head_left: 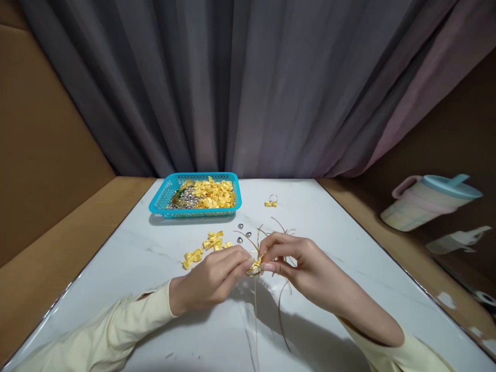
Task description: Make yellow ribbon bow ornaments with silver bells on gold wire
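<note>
In the middle of the white table, my left hand (219, 276) pinches a small yellow ribbon bow (256, 265) with a loop of thin gold wire around it. Thumb and fingers of my right hand (304, 263) are closed on the bow's other side, and my fingertips cover part of it. A long gold wire end (256, 305) hangs down below my hands. More loose gold wires (282, 315) lie under and behind my right hand. Several yellow bows (192, 257) lie beyond my left hand. Silver heart-shaped beads (239, 239) rest just behind my fingertips.
A blue plastic basket (194, 212) at the back left holds yellow bows, silver beads and gold wire. Near the back stands a wire ring with a yellow bow (271, 203). To the right are a lidded tumbler (422, 204) and a white squeeze bottle (457, 241). A grey curtain (248, 88) hangs behind.
</note>
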`<state>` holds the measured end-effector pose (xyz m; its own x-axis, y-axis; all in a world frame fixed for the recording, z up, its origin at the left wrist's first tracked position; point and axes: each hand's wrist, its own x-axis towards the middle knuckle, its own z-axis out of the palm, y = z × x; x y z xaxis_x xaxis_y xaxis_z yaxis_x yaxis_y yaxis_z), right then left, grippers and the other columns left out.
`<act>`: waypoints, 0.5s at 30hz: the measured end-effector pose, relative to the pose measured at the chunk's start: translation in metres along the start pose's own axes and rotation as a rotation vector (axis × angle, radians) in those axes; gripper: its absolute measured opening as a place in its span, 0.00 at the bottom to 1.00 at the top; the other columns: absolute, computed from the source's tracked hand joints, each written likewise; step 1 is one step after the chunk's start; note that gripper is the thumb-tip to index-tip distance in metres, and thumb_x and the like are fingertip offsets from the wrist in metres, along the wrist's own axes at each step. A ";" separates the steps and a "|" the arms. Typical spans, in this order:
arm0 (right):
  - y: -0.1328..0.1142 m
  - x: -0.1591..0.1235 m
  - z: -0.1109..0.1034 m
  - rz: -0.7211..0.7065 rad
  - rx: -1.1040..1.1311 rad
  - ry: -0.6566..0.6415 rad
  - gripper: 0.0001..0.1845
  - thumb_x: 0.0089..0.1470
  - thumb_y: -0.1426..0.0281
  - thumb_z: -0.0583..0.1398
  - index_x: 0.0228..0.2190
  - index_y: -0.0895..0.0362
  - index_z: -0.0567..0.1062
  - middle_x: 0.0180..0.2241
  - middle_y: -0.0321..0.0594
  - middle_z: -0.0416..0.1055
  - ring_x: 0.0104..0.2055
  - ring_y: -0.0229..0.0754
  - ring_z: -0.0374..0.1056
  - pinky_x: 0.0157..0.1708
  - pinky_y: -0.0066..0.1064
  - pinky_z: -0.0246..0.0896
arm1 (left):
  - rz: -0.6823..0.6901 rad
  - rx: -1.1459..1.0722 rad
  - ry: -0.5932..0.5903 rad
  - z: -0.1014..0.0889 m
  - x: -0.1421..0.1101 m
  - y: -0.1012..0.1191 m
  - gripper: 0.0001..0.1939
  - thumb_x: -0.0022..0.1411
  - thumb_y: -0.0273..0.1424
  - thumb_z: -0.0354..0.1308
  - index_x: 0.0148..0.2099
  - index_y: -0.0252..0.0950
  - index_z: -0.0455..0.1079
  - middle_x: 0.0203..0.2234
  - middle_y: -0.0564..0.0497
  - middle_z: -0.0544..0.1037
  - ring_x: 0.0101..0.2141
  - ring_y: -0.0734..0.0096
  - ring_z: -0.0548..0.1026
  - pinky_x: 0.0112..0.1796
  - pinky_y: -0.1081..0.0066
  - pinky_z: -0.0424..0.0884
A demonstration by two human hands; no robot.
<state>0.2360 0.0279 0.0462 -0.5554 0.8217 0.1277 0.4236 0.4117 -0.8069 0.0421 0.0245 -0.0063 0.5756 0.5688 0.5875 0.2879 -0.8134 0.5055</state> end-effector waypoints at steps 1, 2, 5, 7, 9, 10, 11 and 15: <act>-0.002 -0.001 0.001 0.006 -0.017 0.009 0.10 0.52 0.77 0.58 0.22 0.57 0.75 0.31 0.40 0.71 0.32 0.38 0.66 0.31 0.28 0.60 | 0.007 -0.003 -0.004 0.000 0.000 0.001 0.12 0.68 0.25 0.39 0.36 0.33 0.63 0.26 0.47 0.71 0.28 0.70 0.69 0.29 0.70 0.69; -0.003 -0.001 0.002 0.007 -0.033 0.016 0.10 0.52 0.78 0.58 0.22 0.58 0.74 0.30 0.40 0.71 0.32 0.38 0.66 0.31 0.28 0.59 | 0.010 -0.004 -0.006 -0.001 0.000 0.002 0.12 0.68 0.25 0.39 0.36 0.33 0.63 0.26 0.47 0.71 0.29 0.70 0.69 0.30 0.70 0.69; -0.005 -0.003 0.005 -0.006 -0.073 0.053 0.12 0.51 0.80 0.56 0.21 0.58 0.73 0.29 0.40 0.71 0.30 0.37 0.66 0.30 0.28 0.58 | -0.043 0.001 -0.024 -0.002 0.002 0.005 0.13 0.68 0.26 0.38 0.35 0.34 0.62 0.27 0.47 0.71 0.29 0.70 0.69 0.31 0.70 0.68; -0.005 -0.004 0.006 -0.018 -0.090 0.081 0.12 0.51 0.81 0.56 0.20 0.59 0.72 0.28 0.39 0.70 0.30 0.37 0.66 0.30 0.28 0.58 | -0.133 0.020 -0.061 -0.002 0.003 0.006 0.13 0.69 0.29 0.38 0.34 0.34 0.60 0.26 0.49 0.69 0.28 0.71 0.68 0.30 0.71 0.67; -0.005 -0.005 0.007 -0.025 -0.102 0.099 0.12 0.50 0.82 0.55 0.20 0.58 0.71 0.28 0.39 0.70 0.29 0.38 0.66 0.29 0.28 0.58 | -0.202 0.051 -0.108 0.000 0.004 0.006 0.13 0.69 0.32 0.38 0.34 0.35 0.59 0.25 0.50 0.67 0.26 0.71 0.67 0.28 0.71 0.66; -0.005 -0.005 0.007 -0.028 -0.107 0.103 0.13 0.50 0.82 0.55 0.20 0.58 0.70 0.28 0.39 0.70 0.29 0.38 0.65 0.29 0.28 0.58 | -0.207 0.074 -0.117 0.002 0.004 0.006 0.13 0.69 0.32 0.38 0.33 0.35 0.59 0.25 0.51 0.67 0.26 0.71 0.66 0.28 0.71 0.65; -0.005 -0.006 0.007 -0.030 -0.113 0.104 0.13 0.50 0.82 0.54 0.20 0.58 0.70 0.27 0.39 0.70 0.29 0.38 0.65 0.29 0.28 0.58 | -0.188 0.100 -0.112 0.003 0.005 0.005 0.13 0.69 0.32 0.38 0.32 0.35 0.58 0.24 0.51 0.66 0.25 0.71 0.65 0.27 0.71 0.64; -0.006 -0.006 0.010 -0.008 -0.154 0.120 0.13 0.49 0.84 0.54 0.19 0.58 0.69 0.27 0.39 0.69 0.28 0.38 0.64 0.28 0.28 0.57 | -0.008 0.199 -0.030 0.009 0.007 0.004 0.15 0.68 0.25 0.37 0.28 0.37 0.55 0.20 0.53 0.62 0.23 0.71 0.61 0.26 0.71 0.61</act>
<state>0.2298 0.0170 0.0444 -0.4736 0.8554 0.2096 0.5287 0.4665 -0.7091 0.0545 0.0243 -0.0059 0.5943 0.5737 0.5636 0.4363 -0.8187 0.3734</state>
